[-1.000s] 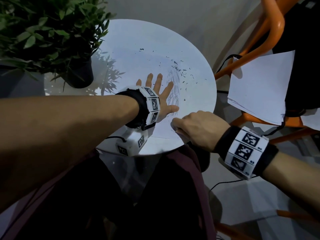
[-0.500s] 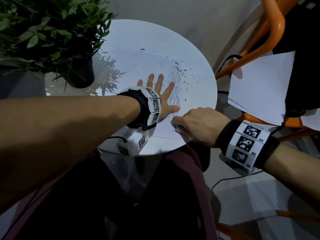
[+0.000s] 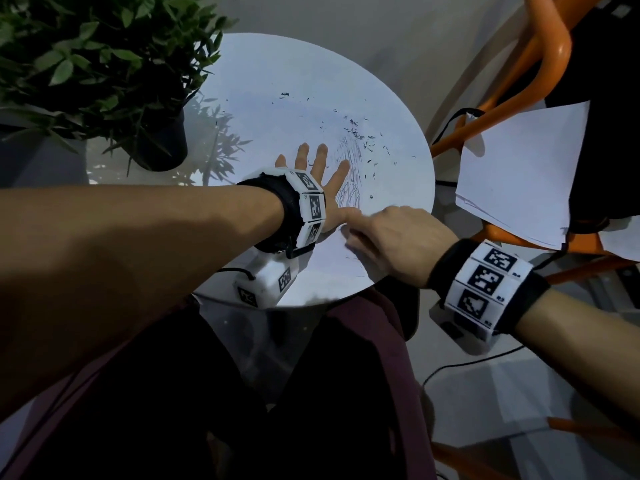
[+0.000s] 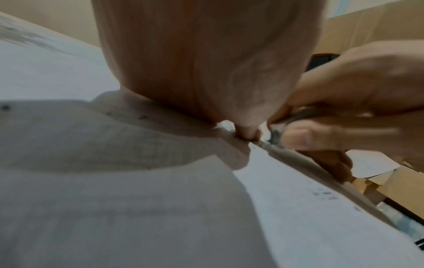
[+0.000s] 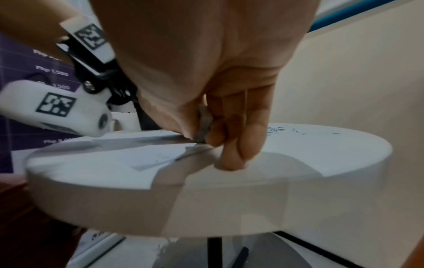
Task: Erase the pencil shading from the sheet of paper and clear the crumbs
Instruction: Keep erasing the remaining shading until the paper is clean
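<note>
A white sheet of paper (image 3: 332,258) lies on the round white table (image 3: 263,81), with pencil shading (image 3: 351,174) near its middle and dark eraser crumbs (image 3: 360,135) scattered beyond it. My left hand (image 3: 320,178) lies flat with straight fingers spread, pressing the sheet down just left of the shading. My right hand (image 3: 381,240) is curled at the sheet's near edge, pinching a small grey eraser (image 5: 204,127) whose tip touches the paper. The eraser is hidden in the head view.
A potted plant (image 3: 104,64) stands at the table's left rim. An orange chair (image 3: 540,64) holding loose white sheets (image 3: 516,174) is to the right. The table's edge (image 5: 206,199) is close below my right hand. My lap is under the table.
My right hand has slid a little up and left along the paper's near edge, ending beside my left thumb. The left hand has stayed flat in place.
</note>
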Motion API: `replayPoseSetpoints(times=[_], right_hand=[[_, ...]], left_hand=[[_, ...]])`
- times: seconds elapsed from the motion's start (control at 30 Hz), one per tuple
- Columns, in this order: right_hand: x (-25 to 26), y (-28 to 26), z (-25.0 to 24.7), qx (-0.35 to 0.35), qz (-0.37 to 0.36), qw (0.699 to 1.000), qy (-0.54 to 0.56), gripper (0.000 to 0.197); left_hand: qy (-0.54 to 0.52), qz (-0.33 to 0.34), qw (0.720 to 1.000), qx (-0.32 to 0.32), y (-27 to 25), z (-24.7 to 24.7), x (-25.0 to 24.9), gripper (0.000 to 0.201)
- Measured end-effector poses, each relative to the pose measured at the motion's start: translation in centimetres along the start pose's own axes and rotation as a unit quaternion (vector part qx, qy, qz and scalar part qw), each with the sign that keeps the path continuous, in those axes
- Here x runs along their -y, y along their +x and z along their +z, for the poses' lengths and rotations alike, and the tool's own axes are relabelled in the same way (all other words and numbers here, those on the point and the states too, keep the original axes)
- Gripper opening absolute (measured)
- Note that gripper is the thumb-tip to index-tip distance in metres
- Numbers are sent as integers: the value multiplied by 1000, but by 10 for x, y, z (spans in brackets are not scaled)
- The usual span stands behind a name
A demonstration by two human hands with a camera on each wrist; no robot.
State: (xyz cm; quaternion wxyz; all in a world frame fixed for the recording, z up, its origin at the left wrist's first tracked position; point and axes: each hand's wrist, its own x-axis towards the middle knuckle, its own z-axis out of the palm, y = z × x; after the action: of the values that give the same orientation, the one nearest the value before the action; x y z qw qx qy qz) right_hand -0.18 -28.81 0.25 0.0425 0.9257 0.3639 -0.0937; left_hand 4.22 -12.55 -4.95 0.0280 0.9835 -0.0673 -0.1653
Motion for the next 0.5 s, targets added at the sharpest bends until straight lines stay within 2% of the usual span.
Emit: replayPoseSetpoints(times=[0.07, 0.13, 0.27, 0.37, 0.5], right_hand=[[-1, 8, 4, -19, 32, 999, -3, 25], [3, 9, 8, -17, 29, 999, -28, 24], [8, -7, 10, 29, -45, 995, -87, 16], [2, -13, 3, 67, -61, 995, -47, 15], [-5, -4, 7, 20, -11, 1000, 4, 22]], left_hand=[[17, 1, 1000, 2, 1, 1, 1, 79], [15, 5, 1000, 5, 0, 1, 1, 77], [-12, 10, 1000, -15, -5, 2, -2, 82], [-17, 7, 1000, -21, -4, 3, -3, 83], [-1, 6, 1000, -15, -2, 2, -3, 83]])
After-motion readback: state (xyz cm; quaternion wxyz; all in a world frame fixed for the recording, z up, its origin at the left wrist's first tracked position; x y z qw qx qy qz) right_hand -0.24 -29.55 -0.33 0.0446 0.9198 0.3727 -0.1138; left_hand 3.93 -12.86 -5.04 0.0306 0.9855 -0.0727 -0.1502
